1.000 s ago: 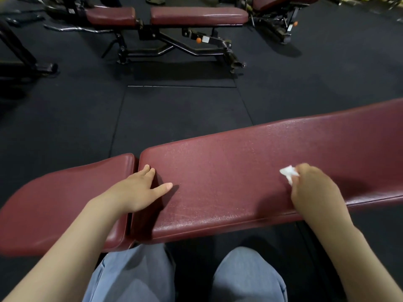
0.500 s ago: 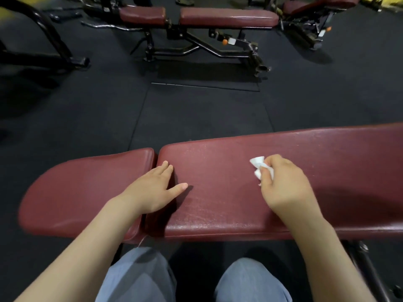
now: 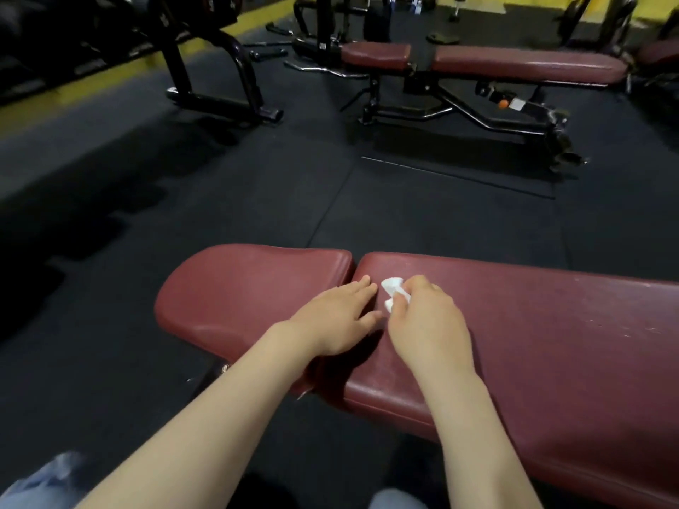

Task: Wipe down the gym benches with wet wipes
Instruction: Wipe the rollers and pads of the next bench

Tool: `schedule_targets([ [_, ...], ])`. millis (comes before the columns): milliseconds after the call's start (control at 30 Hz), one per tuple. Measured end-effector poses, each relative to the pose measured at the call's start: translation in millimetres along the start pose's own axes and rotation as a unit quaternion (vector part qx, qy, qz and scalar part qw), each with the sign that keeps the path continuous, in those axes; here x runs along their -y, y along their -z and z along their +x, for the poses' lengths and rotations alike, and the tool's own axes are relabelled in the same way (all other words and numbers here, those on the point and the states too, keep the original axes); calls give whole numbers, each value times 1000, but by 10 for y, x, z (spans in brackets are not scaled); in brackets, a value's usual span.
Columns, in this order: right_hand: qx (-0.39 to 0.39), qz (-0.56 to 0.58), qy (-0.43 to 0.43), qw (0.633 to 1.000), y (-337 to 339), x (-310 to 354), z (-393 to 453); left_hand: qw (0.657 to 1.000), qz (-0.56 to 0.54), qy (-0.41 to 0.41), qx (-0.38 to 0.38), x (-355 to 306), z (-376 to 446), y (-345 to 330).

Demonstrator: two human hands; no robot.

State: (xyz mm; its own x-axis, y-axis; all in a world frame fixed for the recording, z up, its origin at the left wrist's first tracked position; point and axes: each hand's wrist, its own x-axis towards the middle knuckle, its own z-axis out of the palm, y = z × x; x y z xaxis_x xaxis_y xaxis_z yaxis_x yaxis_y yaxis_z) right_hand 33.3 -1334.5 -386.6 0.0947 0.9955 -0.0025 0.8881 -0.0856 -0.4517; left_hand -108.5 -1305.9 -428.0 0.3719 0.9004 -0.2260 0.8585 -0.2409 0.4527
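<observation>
Pinching a crumpled white wet wipe (image 3: 392, 293), the right hand (image 3: 428, 325) should press flat into the maroon padded bench's (image 3: 551, 343) seam; the left hand (image 3: 336, 317) rests open there.

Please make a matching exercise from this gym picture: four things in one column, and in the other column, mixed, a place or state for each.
Things:
1. crumpled white wet wipe
2. left hand
3. small orange knob
4. yellow floor stripe

Places or states:
A. on the black frame of the far maroon bench
B. pinched in the right hand
C. along the far left of the dark floor
D. resting flat across the gap between the near bench's two maroon pads

Pairs: 1-B, 2-D, 3-A, 4-C
</observation>
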Motion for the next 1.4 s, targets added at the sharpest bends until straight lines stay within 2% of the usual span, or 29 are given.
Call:
schedule_targets([
  [133,-11,-27,-9,1000,-317,306,137,996,16,-53,-65,436,-92,62],
  [267,-20,-19,-5,1000,-580,795,347,993,24,-35,-106,1240,-310,363],
  [333,-15,-67,-7,998,-735,995,539,994,16,-12,-103,1672,-382,482],
  [400,-25,-121,-16,992,-934,1107,769,992,-40,4,-118,1997,-405,504],
  [533,-52,-150,-79,984,-1220,1252,1100,978,-136,1,-159,2471,-449,436],
  [600,-71,-176,-84,978,-1402,1424,1167,971,-164,11,-172,2734,-484,416],
  [700,-54,-192,-38,979,-1871,1938,1178,944,-228,66,-229,3150,-549,451],
  [833,0,-159,43,986,-2538,2684,1269,883,-335,143,-298,3471,-483,591],
  [900,37,-152,92,983,-2783,2932,1331,866,-384,165,-273,3525,-413,584],
  [1033,95,-174,126,972,-2896,3024,1444,878,-369,237,-189,3636,-387,490],
  [1233,113,-168,152,967,-2819,2960,1390,884,-341,265,-178,3696,-474,430],
  [1333,74,-184,137,971,-2453,2631,1296,887,-335,258,-187,3602,-517,408],
  [1400,15,-202,78,976,-2062,2135,1156,886,-337,264,-181,3579,-547,429],
])
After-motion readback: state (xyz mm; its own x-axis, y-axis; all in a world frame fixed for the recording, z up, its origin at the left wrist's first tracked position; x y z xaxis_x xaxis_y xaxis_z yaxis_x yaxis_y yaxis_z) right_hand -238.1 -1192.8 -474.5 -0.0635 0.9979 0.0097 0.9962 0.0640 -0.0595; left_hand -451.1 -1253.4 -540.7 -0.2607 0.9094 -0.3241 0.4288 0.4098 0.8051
